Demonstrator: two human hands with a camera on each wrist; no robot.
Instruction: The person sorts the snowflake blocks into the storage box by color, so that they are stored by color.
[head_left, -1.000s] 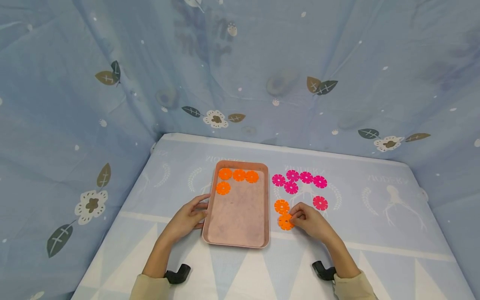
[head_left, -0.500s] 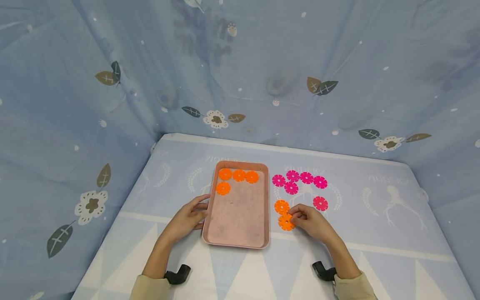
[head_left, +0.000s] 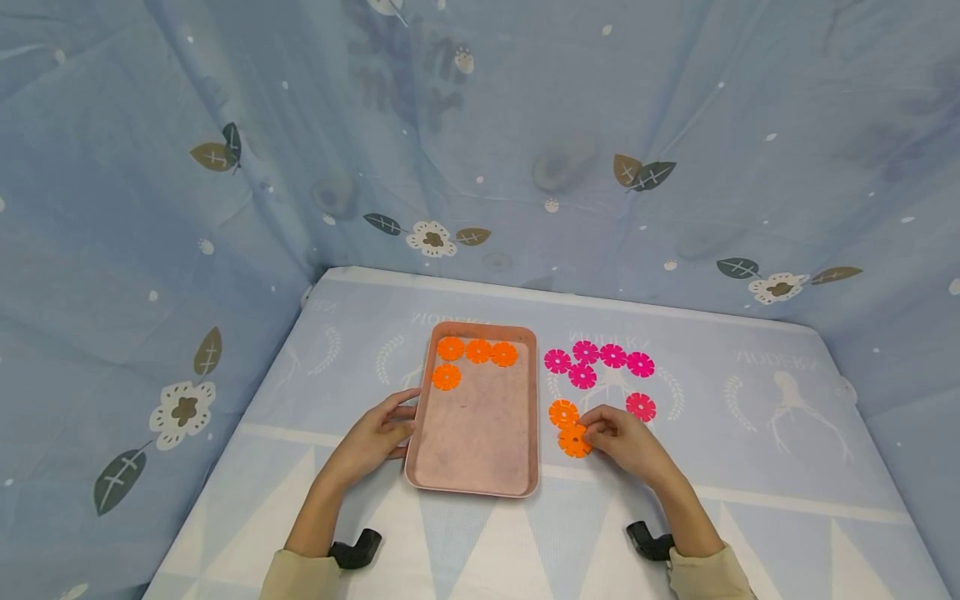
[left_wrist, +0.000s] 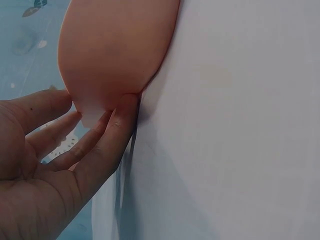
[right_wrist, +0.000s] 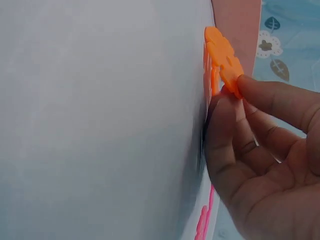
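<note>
Thumb and finger of my right hand point(head_left: 622, 442) pinch an orange interlocking disc point(head_left: 574, 441) with notched edges. In the right wrist view that orange disc point(right_wrist: 223, 60) is tilted, its near edge raised. Just beyond it in the head view lies another orange disc point(head_left: 563, 413). On the other side, the fingertips of my left hand point(head_left: 375, 435) rest against the left wall of a shallow pinkish tray point(head_left: 480, 483). The left wrist view shows the relaxed fingers point(left_wrist: 95, 165) touching the tray's side point(left_wrist: 120, 45). Inside the tray, several orange discs point(head_left: 478, 351) lie near its far end.
Right of the tray, several magenta discs point(head_left: 582, 376) lie on the patterned tablecloth point(head_left: 780, 517), with a redder disc point(head_left: 641, 407) nearer my right hand. Black wrist mounts point(head_left: 357, 549) sit on both forearms. A blue floral curtain point(head_left: 480, 150) stands behind the table.
The orange disc in my right hand has shifted slightly away from me and to the right. My left hand and the tray have kept their places.
</note>
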